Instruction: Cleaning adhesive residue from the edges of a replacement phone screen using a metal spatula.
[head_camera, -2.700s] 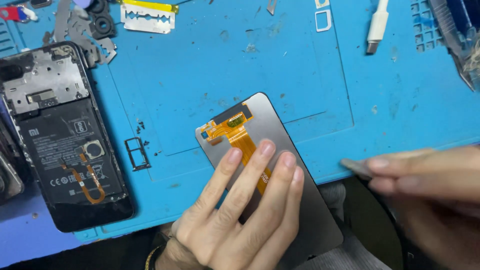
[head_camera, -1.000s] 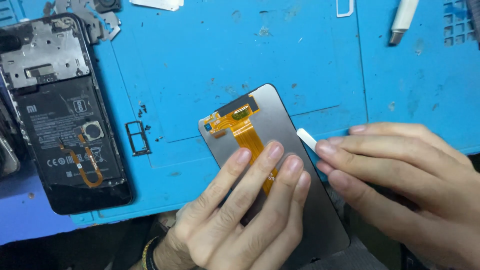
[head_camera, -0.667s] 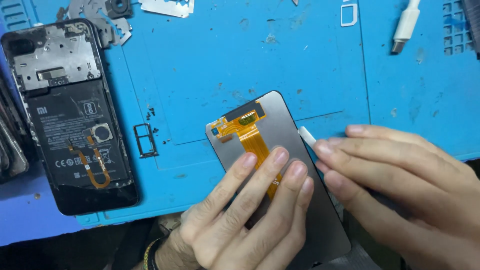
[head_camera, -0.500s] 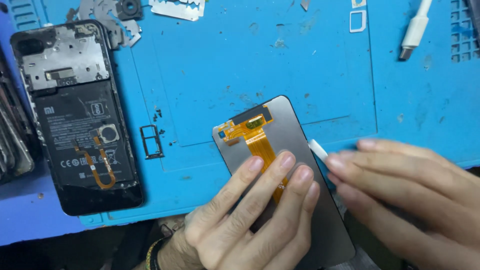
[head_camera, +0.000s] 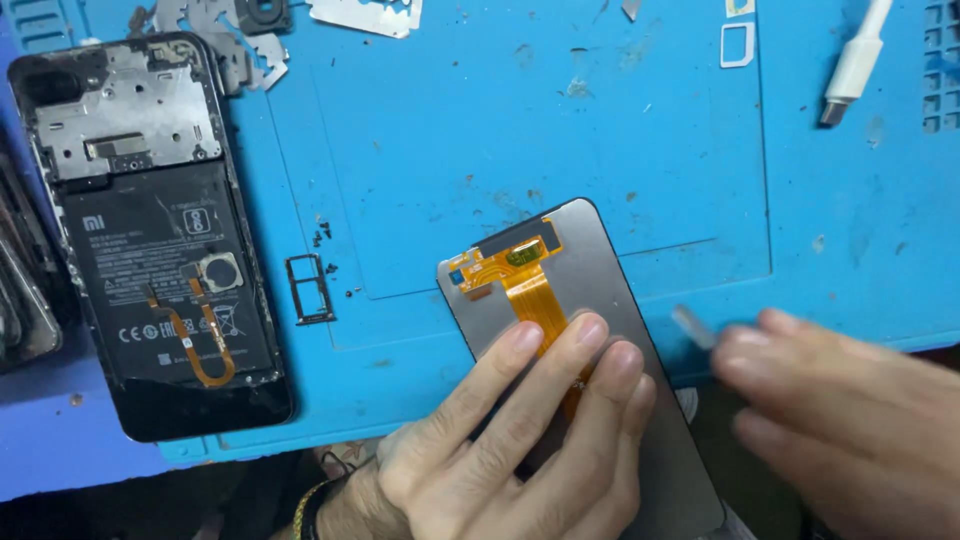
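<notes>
A grey phone screen panel (head_camera: 600, 290) lies face down on the blue work mat (head_camera: 520, 130), its orange flex cable (head_camera: 525, 285) running down its back. My left hand (head_camera: 510, 440) presses flat on the panel's lower half, fingers over the cable. My right hand (head_camera: 850, 420), blurred by motion, sits just right of the panel and pinches a small pale tool (head_camera: 692, 326) whose tip points toward the panel's right edge.
An opened black phone body (head_camera: 150, 240) with its battery and boards exposed lies at the left. A card tray (head_camera: 308, 290) and tiny screws lie between it and the panel. Metal shields (head_camera: 240, 40), a razor blade (head_camera: 365, 14) and a white cable plug (head_camera: 850, 70) lie along the far edge.
My right hand has drawn back a little to the right from the panel's edge with the tool and is now blurred. The left hand stays pressed on the panel.
</notes>
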